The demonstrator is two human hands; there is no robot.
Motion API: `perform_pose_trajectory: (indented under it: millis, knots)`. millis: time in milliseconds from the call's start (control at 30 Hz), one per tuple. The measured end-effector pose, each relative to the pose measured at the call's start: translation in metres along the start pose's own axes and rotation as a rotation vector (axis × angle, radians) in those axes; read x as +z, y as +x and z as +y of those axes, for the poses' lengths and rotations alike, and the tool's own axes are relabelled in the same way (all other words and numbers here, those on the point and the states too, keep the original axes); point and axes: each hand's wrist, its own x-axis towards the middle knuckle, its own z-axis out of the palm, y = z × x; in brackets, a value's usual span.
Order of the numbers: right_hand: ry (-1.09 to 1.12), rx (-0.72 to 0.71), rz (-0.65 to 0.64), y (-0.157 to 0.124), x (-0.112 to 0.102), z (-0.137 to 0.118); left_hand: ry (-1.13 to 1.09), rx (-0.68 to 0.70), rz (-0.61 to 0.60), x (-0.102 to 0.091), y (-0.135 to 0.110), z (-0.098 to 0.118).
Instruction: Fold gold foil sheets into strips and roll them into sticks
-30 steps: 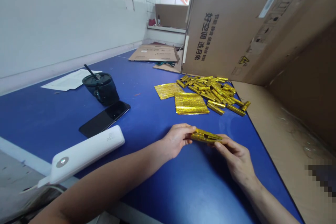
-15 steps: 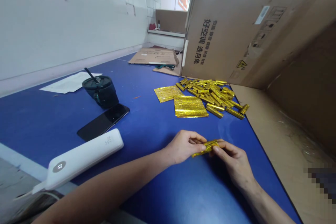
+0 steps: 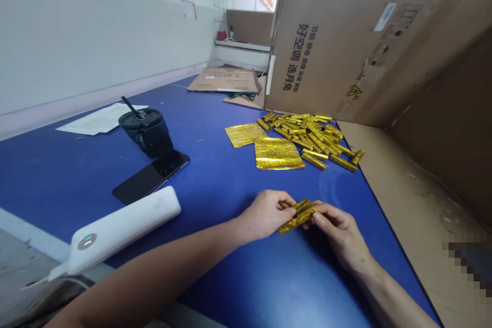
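Note:
A small piece of gold foil (image 3: 298, 218), rolled and folded into a narrow strip, is pinched between both my hands just above the blue table (image 3: 215, 184). My left hand (image 3: 265, 213) grips its left end with closed fingers. My right hand (image 3: 340, 233) holds the right end with thumb and fingertips pressed together. Beyond them lie two flat gold foil sheets (image 3: 277, 154) and a pile of several rolled gold foil sticks (image 3: 309, 136).
A dark cup with a straw (image 3: 146, 130), a black phone (image 3: 150, 176) and a white power bank (image 3: 121, 228) sit at the left. Papers (image 3: 100, 119) lie further back. A big opened cardboard box (image 3: 369, 46) stands at the right, flat cardboard (image 3: 226, 81) behind.
The gold foil was a wider flat piece held between both hands; it is now folded into a narrower, tilted strip, and my hands have drawn closer together.

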Motion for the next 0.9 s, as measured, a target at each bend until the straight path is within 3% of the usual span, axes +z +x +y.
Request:
perform_pose_trajectory:
  millis: [200, 367, 633, 900]
  knots:
    - [-0.025, 0.088, 0.065, 0.001, 0.001, -0.001, 0.408, 0.249, 0.074, 0.003, -0.012, 0.011]
    - [-0.054, 0.144, 0.107, 0.001, 0.004, 0.0, 0.52, 0.341, 0.041, 0.003, -0.016, 0.016]
    - [-0.036, 0.154, 0.113, 0.0, 0.005, 0.001, 0.442, 0.271, 0.033, 0.004, -0.013, 0.014]
    - [-0.057, 0.195, 0.094, 0.002, 0.005, 0.0, 0.326, 0.135, -0.08, 0.002, -0.012, 0.012]
